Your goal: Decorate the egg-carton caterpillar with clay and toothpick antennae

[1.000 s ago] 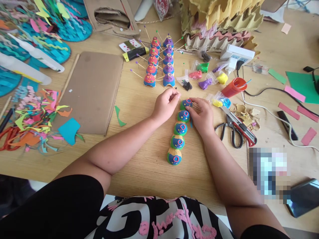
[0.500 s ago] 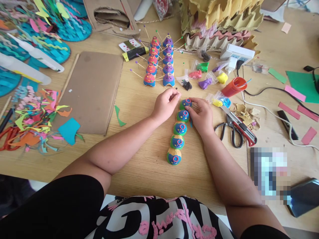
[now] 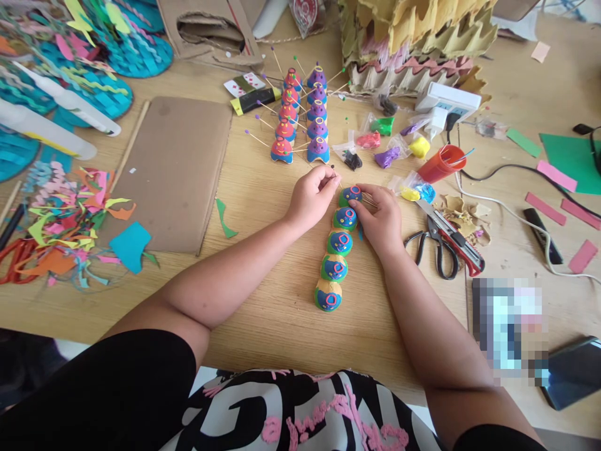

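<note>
My left hand [image 3: 312, 197] is closed in a pinch on a thin stick with a dark ball tip [image 3: 333, 167], its other end close to the far blue-and-green egg-carton cup figure [image 3: 347, 196]. Around the right side of that figure, my right hand [image 3: 382, 219] is closed, thumb and fingers against it. A few thin pale sticks [image 3: 369, 198] show under the right fingers. Several more blue-and-green figures [image 3: 339, 242] with red rings run in a row toward me. Beyond my hands stand a row of red figures [image 3: 285, 130] and a row of purple ones [image 3: 317, 129], with ball-tipped sticks.
To the right lie pliers [image 3: 439, 247], a utility knife [image 3: 453, 241], an orange cup [image 3: 441, 164] and bags of coloured clay [image 3: 387, 156]. Cardboard [image 3: 173, 175] and paper scraps [image 3: 70, 225] lie left. Egg cartons [image 3: 413, 37] are stacked at the back near a power strip [image 3: 448, 100].
</note>
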Action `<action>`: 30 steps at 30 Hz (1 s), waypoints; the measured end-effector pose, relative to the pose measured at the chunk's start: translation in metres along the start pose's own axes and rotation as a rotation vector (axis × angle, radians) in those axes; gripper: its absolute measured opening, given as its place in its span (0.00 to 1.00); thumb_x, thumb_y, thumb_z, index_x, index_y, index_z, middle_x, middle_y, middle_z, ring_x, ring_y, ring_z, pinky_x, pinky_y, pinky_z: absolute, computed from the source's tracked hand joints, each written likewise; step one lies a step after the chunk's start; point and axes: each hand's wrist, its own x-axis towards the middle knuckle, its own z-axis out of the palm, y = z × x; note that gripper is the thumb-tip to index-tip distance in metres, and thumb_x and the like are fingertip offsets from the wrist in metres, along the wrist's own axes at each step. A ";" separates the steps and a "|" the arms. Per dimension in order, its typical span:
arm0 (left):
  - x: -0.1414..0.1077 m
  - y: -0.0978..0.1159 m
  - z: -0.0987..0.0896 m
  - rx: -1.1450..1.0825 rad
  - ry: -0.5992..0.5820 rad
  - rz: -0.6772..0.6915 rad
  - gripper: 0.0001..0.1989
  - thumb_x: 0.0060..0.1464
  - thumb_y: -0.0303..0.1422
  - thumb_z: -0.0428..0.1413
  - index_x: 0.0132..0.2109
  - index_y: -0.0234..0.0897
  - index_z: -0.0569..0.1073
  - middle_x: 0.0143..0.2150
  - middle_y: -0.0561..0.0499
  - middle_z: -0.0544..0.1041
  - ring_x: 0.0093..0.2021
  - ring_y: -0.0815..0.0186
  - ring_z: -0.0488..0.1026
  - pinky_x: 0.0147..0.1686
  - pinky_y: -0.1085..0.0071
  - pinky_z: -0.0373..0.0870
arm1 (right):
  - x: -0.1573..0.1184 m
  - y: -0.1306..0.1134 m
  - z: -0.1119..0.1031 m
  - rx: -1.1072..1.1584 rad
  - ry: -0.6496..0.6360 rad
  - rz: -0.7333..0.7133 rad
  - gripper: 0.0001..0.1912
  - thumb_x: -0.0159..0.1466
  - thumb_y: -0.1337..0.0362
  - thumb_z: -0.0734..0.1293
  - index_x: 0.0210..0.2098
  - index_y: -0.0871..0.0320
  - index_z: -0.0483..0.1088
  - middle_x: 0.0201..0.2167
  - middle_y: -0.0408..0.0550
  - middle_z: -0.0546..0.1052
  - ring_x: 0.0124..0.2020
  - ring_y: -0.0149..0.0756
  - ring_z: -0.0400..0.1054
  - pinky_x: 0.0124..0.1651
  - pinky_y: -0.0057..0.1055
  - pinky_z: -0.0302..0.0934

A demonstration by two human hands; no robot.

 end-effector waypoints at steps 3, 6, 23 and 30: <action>0.000 0.000 0.000 0.001 0.004 -0.001 0.09 0.66 0.37 0.58 0.37 0.39 0.72 0.30 0.55 0.74 0.32 0.69 0.71 0.39 0.72 0.68 | 0.000 0.000 0.000 0.004 -0.001 -0.002 0.14 0.64 0.59 0.74 0.49 0.51 0.80 0.49 0.50 0.85 0.55 0.49 0.75 0.68 0.57 0.61; 0.000 0.000 0.000 -0.007 0.003 0.006 0.07 0.65 0.33 0.57 0.37 0.39 0.72 0.30 0.55 0.74 0.32 0.69 0.71 0.39 0.72 0.68 | 0.000 0.000 0.000 0.003 -0.007 -0.002 0.14 0.64 0.59 0.74 0.49 0.51 0.80 0.49 0.51 0.85 0.55 0.49 0.75 0.68 0.57 0.60; 0.000 0.001 0.001 -0.019 -0.013 0.016 0.08 0.65 0.32 0.57 0.36 0.38 0.71 0.29 0.56 0.72 0.31 0.70 0.69 0.37 0.72 0.66 | 0.000 0.000 0.000 0.025 -0.004 0.006 0.15 0.64 0.60 0.74 0.50 0.52 0.80 0.48 0.51 0.84 0.54 0.49 0.75 0.65 0.55 0.63; 0.000 -0.003 0.002 -0.001 -0.026 0.046 0.07 0.66 0.31 0.57 0.36 0.38 0.70 0.30 0.56 0.72 0.31 0.71 0.69 0.37 0.73 0.66 | 0.000 0.001 0.000 0.016 -0.018 0.017 0.14 0.64 0.60 0.74 0.50 0.51 0.80 0.49 0.50 0.84 0.55 0.50 0.75 0.67 0.57 0.61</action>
